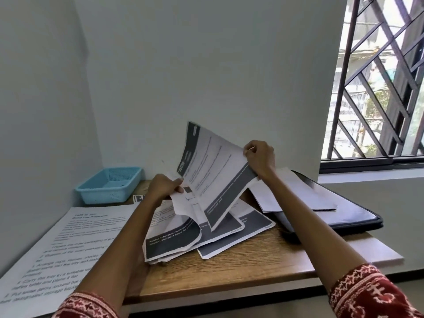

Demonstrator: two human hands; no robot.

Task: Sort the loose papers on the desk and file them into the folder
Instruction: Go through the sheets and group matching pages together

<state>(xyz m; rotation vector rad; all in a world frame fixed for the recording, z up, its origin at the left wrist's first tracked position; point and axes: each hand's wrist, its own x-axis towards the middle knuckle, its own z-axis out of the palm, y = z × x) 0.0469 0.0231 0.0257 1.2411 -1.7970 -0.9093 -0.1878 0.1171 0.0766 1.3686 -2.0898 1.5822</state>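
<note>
A printed sheet (213, 171) with dark grey bands stands tilted above the desk, held by both hands. My right hand (260, 158) pinches its upper right corner. My left hand (164, 187) grips its lower left edge together with a smaller white sheet (183, 204). Under them lies a loose pile of printed papers (183, 237), overlapping and partly curled. A black folder (344, 210) lies to the right on the desk, with white sheets (296, 193) resting on it.
A large printed instruction sheet (66, 249) covers the left of the wooden desk (241, 271). A light blue plastic basket (110, 184) sits at the back left corner. Walls close in the left and back; a barred window (378, 88) is at the right.
</note>
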